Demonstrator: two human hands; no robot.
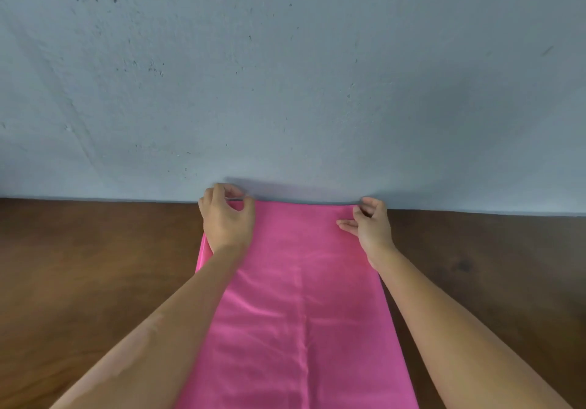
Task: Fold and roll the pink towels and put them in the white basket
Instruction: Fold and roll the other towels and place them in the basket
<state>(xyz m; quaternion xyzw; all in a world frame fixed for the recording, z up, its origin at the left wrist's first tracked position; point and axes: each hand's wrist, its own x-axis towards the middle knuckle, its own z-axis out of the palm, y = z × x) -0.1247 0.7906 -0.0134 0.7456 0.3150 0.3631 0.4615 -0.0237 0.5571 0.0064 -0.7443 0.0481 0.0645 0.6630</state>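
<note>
Pink towel (301,297) flat on tabletop (95,265), far edge at the wall (285,75). My left hand (226,218) and right hand (371,224) pinch its far corners; fold step underway, next likely pull that edge toward me; basket not visible

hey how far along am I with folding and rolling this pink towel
Early. The pink towel lies flat as a long strip on the wooden table, apparently already folded. Your left hand and right hand pinch its far corners. Rolling isn't begun; no basket in view.
</note>
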